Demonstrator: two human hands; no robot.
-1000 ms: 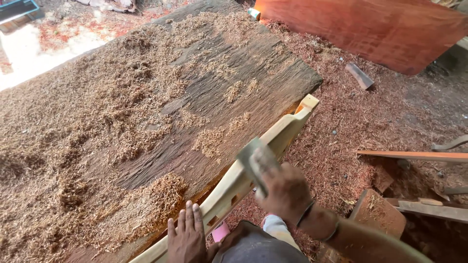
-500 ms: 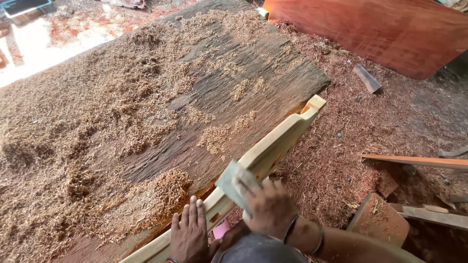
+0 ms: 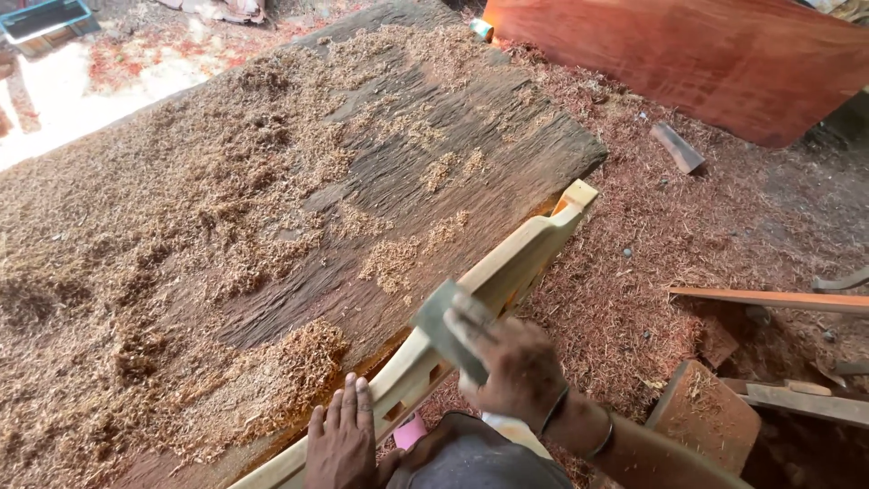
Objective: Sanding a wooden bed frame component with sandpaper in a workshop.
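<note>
The right hand (image 3: 514, 360) is gripping a folded grey sanding sheet (image 3: 445, 324) against the pale wooden piece (image 3: 507, 267), whose long axis is running away up-right, while the left hand (image 3: 342, 444) is lying open-fingered on its near end.

Pale carved wooden piece (image 3: 507, 272) along workbench edge; grey sanding pad (image 3: 444, 326) atop

Left hand (image 3: 342, 441): wrist cut off by bottom edge. Right hand (image 3: 511, 362): motion-blurred, fingers cover part of the grey sanding sheet (image 3: 442, 323). Pale wooden piece (image 3: 480, 294): lower end runs out of frame, middle hidden under the hand. Reddish board (image 3: 706, 63) cropped at top. Pink object (image 3: 409, 431): mostly hidden, kind unclear.
</note>
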